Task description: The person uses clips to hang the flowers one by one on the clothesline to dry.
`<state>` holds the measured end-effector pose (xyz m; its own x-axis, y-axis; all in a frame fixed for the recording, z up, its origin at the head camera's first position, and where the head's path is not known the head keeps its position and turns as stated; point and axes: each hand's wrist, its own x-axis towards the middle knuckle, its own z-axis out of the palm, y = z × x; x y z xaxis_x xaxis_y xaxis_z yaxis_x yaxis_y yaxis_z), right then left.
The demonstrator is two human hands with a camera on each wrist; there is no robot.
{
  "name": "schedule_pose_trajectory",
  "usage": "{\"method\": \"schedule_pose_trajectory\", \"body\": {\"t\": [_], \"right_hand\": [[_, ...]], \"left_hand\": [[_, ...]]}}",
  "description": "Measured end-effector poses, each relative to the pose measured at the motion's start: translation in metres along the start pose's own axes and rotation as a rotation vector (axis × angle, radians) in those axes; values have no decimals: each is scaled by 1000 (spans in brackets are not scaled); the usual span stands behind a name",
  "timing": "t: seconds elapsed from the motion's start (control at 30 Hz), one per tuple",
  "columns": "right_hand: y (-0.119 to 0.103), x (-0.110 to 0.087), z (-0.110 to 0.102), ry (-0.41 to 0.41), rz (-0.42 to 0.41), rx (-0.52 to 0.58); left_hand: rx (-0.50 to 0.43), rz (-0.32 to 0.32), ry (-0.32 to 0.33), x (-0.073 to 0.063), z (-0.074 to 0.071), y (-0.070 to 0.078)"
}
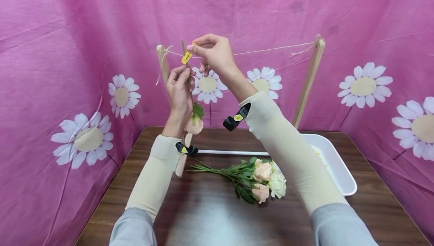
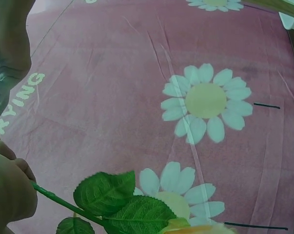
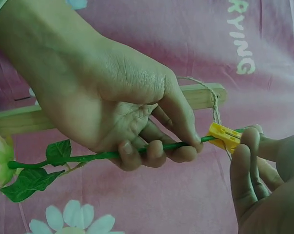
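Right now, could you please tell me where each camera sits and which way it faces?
Head: worn on the head, looking forward and down at the left hand, right hand and table; both arms show.
Left wrist: on that wrist, looking past the leaves at the cloth; both hands show partly at left.
Right wrist: on that wrist, looking at the stem and clip; both hands show.
Head and right wrist share the clip.

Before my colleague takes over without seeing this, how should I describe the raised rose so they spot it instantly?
Find the wooden posts with a string stretched between them. Near the top of the left post, follow the green stem down from the yellow clothespin to the pale peach rose. This rose alone is up off the table, bloom downward; the other roses lie bunched on it.
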<state>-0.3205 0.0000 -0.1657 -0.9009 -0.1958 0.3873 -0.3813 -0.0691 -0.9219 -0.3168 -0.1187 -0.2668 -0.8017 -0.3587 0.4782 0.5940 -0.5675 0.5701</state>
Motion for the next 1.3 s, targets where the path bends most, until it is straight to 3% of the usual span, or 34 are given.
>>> {"method": "schedule_pose_trajectory", "body": {"t": [0.33, 0.67, 0.83, 1.03, 1.3], "right_hand": [[-2, -6, -2, -66, -19, -88], [-12, -28, -21, 4, -107, -247], [-14, -42, -39, 29, -131, -289], [-11, -57, -68, 52, -146, -266], [0, -80, -115, 109, -152, -313]], "left_hand": [[46, -12, -25, -1, -7, -1], [188, 9, -102, -6, -17, 3], [310, 42, -162, -14, -24, 10], [473, 84, -227, -28, -33, 19], [599, 144, -232, -52, -47, 32]]}}
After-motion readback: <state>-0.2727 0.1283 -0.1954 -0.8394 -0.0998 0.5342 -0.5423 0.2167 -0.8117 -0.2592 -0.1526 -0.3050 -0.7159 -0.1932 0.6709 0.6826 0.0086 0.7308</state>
